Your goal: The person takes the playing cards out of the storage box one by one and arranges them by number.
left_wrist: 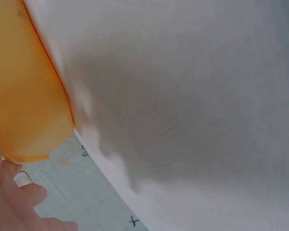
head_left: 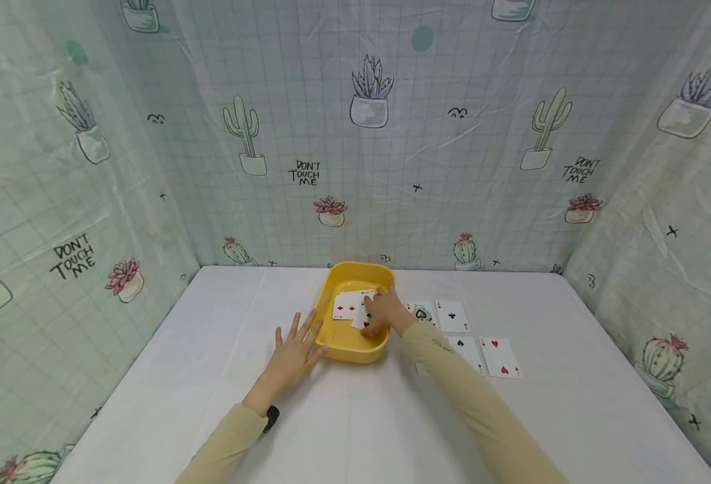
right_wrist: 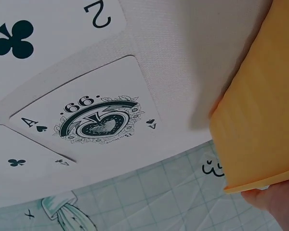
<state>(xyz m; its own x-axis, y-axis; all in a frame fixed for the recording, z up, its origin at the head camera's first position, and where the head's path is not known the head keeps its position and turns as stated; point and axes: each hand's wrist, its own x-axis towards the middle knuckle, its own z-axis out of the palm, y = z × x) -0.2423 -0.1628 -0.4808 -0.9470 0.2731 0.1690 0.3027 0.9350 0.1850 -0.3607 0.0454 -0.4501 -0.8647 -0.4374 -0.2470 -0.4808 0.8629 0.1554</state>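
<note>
A yellow plastic tray [head_left: 326, 289] stands near the table's back, with playing cards inside; a diamond card [head_left: 344, 308] faces up. My right hand [head_left: 385, 312] reaches over its right rim, fingers spread above the cards. Whether a card is pinched is unclear. In the right wrist view, part of that hand [right_wrist: 279, 204] touches the tray's rim. My left hand [head_left: 292, 354] has spread fingers and touches the tray's left side; the left wrist view shows some fingers [left_wrist: 31, 195] beside the yellow wall [left_wrist: 29, 96].
Right of the tray lie face-up cards: the ace of spades [right_wrist: 103, 122], ace of clubs [head_left: 454, 317], two of clubs [right_wrist: 48, 43], a spade card [head_left: 467, 349] and two of hearts [head_left: 502, 357]. My right sleeve [head_left: 464, 383] covers some. Patterned cloth [head_left: 416, 154] hangs behind the table.
</note>
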